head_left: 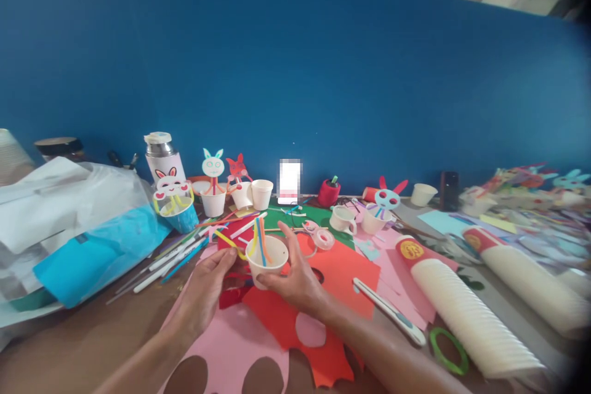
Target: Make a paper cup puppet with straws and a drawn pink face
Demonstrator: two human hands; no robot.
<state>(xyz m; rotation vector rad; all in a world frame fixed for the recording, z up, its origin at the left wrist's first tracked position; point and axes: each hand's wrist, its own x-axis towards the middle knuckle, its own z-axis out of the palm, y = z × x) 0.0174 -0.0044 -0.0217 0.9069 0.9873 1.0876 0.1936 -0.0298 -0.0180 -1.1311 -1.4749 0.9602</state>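
A white paper cup (266, 252) stands upright between my hands, with yellow, blue and orange pipe cleaners (262, 241) rising from inside it. My right hand (298, 277) grips the cup from the right, its thumb low on the front and its fingers along the far side. At the cup's left, my left hand (215, 268) pinches a bent yellow pipe cleaner (229, 242) that meets the cup's side. Red and pink paper sheets with cut-out holes lie beneath.
Finished cup figures with rabbit-like faces (213, 166) line the back by the blue panel (295, 74). To the right lie a utility knife (390, 313), a green tape roll (448, 351) and a cup stack (475, 314). Pens (161, 265) and a plastic bag (115, 209) are left.
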